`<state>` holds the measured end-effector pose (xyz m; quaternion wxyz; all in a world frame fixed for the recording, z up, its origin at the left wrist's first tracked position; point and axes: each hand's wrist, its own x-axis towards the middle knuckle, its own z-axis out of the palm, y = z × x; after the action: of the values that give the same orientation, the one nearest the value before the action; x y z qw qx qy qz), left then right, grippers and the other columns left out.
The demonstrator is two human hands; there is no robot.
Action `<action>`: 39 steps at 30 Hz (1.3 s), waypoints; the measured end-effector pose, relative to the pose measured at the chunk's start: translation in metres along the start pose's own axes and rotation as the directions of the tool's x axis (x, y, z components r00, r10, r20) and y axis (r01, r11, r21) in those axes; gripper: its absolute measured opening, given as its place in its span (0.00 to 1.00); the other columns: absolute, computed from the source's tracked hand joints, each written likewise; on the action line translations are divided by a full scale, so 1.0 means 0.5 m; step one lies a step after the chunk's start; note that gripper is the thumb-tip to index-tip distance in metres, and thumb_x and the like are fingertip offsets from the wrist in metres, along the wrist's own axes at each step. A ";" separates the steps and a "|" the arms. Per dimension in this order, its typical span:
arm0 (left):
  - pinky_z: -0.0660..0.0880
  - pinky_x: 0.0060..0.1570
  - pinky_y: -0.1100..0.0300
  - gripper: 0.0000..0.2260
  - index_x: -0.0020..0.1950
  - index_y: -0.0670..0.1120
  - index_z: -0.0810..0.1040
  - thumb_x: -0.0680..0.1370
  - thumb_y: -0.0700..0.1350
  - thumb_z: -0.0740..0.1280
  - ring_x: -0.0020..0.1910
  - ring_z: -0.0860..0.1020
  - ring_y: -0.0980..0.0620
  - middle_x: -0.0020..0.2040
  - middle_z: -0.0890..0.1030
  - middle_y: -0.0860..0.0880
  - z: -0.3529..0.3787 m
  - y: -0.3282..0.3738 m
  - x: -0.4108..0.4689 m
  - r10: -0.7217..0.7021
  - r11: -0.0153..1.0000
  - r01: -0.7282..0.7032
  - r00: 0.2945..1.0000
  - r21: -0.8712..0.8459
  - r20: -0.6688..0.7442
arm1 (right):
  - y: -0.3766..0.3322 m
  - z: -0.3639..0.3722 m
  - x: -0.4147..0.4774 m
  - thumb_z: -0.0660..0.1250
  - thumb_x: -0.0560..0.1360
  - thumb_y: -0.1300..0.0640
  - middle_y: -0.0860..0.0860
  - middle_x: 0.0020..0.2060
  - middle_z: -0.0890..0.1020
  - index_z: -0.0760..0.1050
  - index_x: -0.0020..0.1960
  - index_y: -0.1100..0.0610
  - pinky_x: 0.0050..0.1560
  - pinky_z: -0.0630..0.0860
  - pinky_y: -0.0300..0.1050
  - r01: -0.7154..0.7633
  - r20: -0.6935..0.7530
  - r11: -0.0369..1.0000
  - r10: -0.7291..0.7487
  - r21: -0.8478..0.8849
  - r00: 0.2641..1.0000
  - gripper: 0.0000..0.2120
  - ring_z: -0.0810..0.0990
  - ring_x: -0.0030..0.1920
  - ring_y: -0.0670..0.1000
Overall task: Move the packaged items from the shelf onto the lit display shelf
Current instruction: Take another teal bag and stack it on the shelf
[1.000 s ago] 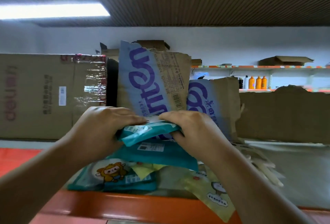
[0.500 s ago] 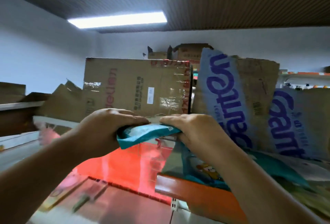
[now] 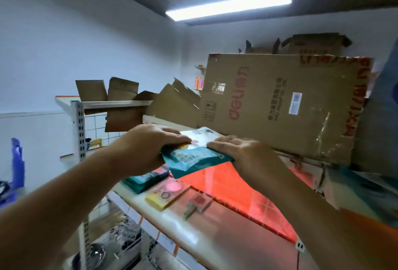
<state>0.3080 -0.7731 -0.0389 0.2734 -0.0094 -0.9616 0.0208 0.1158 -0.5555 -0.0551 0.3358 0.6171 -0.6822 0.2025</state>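
Teal plastic wraps the teal pack [image 3: 195,161] that the person holds up in front of the chest with both hands, clear of the lit display shelf [image 3: 232,192] and above its near left part. The left hand [image 3: 148,147] grips the pack's left end, fingers curled over the top. The right hand [image 3: 241,153] grips its right end in the same way. The pack's upper face is pale with a printed picture; whether it is one pack or several pressed together cannot be told. Below it the shelf glows red-orange across its middle and is white toward the front edge. On the shelf's left end lies a flat stack of teal packs [image 3: 146,180], and just beside it, nearer the front, a yellow pack [image 3: 165,196]. A small blurred item [image 3: 196,204] lies to the right of the yellow pack. Behind the hands a big cardboard box [image 3: 280,106] with red lettering stands at the back of the shelf. Torn cardboard pieces [image 3: 107,91] sit on a higher white shelf [image 3: 116,104] to the left, and a ceiling light [image 3: 228,4] shines overhead.
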 end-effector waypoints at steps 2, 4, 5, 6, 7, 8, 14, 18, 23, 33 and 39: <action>0.81 0.57 0.56 0.23 0.71 0.60 0.76 0.76 0.49 0.73 0.61 0.81 0.57 0.67 0.79 0.58 0.005 -0.030 -0.026 -0.017 1.000 0.017 1.000 0.003 0.007 | -0.020 0.028 0.016 0.62 0.70 0.63 0.46 0.60 0.83 0.81 0.64 0.46 0.61 0.70 0.34 0.005 0.020 0.999 -0.006 0.032 1.000 0.26 0.81 0.58 0.47; 0.81 0.57 0.59 0.25 0.72 0.60 0.76 0.76 0.48 0.76 0.61 0.81 0.58 0.67 0.79 0.58 0.015 -0.061 -0.049 -0.036 0.999 0.036 0.999 0.028 0.025 | -0.041 0.074 0.030 0.63 0.69 0.64 0.46 0.59 0.84 0.81 0.64 0.47 0.60 0.76 0.41 0.055 0.036 0.997 -0.057 0.046 0.998 0.26 0.82 0.58 0.48; 0.80 0.57 0.60 0.26 0.72 0.61 0.75 0.75 0.48 0.76 0.60 0.80 0.59 0.67 0.79 0.59 0.021 -0.075 -0.058 -0.049 0.998 0.048 0.998 0.047 0.035 | -0.044 0.095 0.033 0.63 0.69 0.64 0.46 0.59 0.84 0.81 0.64 0.47 0.58 0.78 0.43 0.072 0.028 0.996 -0.073 0.055 0.997 0.26 0.82 0.58 0.48; 0.80 0.57 0.61 0.26 0.72 0.62 0.74 0.76 0.49 0.75 0.60 0.80 0.60 0.67 0.79 0.60 0.026 -0.088 -0.066 -0.062 0.996 0.059 0.997 0.065 0.046 | -0.040 0.118 0.037 0.63 0.69 0.64 0.46 0.59 0.84 0.81 0.63 0.47 0.57 0.80 0.45 0.081 0.018 0.994 -0.082 0.070 0.996 0.26 0.83 0.58 0.49; 0.80 0.57 0.61 0.26 0.72 0.63 0.73 0.76 0.49 0.75 0.60 0.80 0.60 0.67 0.78 0.60 0.034 -0.100 -0.071 -0.073 0.995 0.068 0.996 0.078 0.057 | -0.040 0.133 0.041 0.63 0.68 0.64 0.47 0.59 0.84 0.81 0.63 0.47 0.56 0.81 0.46 0.093 0.021 0.992 -0.095 0.085 0.995 0.26 0.83 0.57 0.49; 0.80 0.57 0.61 0.26 0.73 0.63 0.72 0.76 0.49 0.75 0.60 0.80 0.60 0.67 0.78 0.61 0.041 -0.113 -0.075 -0.088 0.993 0.082 0.994 0.087 0.066 | -0.040 0.157 0.045 0.63 0.69 0.63 0.47 0.58 0.84 0.81 0.63 0.47 0.55 0.81 0.47 0.094 0.018 0.990 -0.096 0.102 0.995 0.26 0.84 0.57 0.50; 0.79 0.58 0.66 0.26 0.73 0.65 0.71 0.78 0.51 0.73 0.61 0.79 0.61 0.68 0.77 0.63 0.099 -0.187 -0.069 -0.129 0.984 0.114 0.986 0.137 0.105 | -0.005 0.298 0.072 0.62 0.74 0.56 0.45 0.60 0.83 0.80 0.64 0.44 0.56 0.81 0.49 0.093 0.029 0.975 -0.101 0.200 0.994 0.21 0.83 0.59 0.48; 0.80 0.58 0.62 0.25 0.73 0.66 0.70 0.78 0.51 0.72 0.61 0.79 0.61 0.68 0.77 0.63 0.144 -0.267 -0.046 -0.144 0.977 0.125 0.984 0.171 0.103 | 0.037 0.412 0.108 0.66 0.74 0.58 0.43 0.61 0.83 0.77 0.66 0.43 0.54 0.80 0.48 0.123 0.037 0.964 -0.136 0.237 0.990 0.22 0.82 0.59 0.46; 0.77 0.63 0.61 0.25 0.72 0.67 0.71 0.77 0.52 0.73 0.64 0.77 0.63 0.68 0.77 0.64 0.198 -0.369 -0.011 -0.204 0.963 0.187 0.976 0.197 0.073 | 0.109 0.524 0.172 0.57 0.72 0.58 0.45 0.57 0.84 0.81 0.62 0.48 0.51 0.81 0.45 0.084 -0.044 0.949 -0.074 0.304 0.996 0.23 0.84 0.54 0.48; 0.76 0.64 0.58 0.30 0.73 0.66 0.69 0.75 0.48 0.75 0.65 0.77 0.61 0.68 0.77 0.63 0.301 -0.498 0.010 -0.307 0.917 0.272 0.948 0.292 0.081 | 0.184 0.703 0.250 0.59 0.69 0.57 0.44 0.47 0.85 0.82 0.57 0.44 0.40 0.78 0.45 -0.318 0.114 0.852 0.298 0.415 0.948 0.22 0.82 0.43 0.51; 0.77 0.62 0.55 0.30 0.74 0.66 0.69 0.76 0.49 0.75 0.65 0.76 0.60 0.69 0.76 0.62 0.352 -0.567 0.000 -0.337 0.907 0.295 0.937 0.301 0.096 | 0.181 0.809 0.281 0.65 0.67 0.71 0.40 0.46 0.84 0.85 0.53 0.44 0.43 0.71 0.33 -0.522 0.299 0.522 0.454 0.675 0.840 0.26 0.77 0.40 0.38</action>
<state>0.2137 -1.0625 -0.1756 0.2005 0.1873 -0.9549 0.1133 -0.0587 -0.9200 -0.2229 -0.0406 0.4898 -0.7002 0.5178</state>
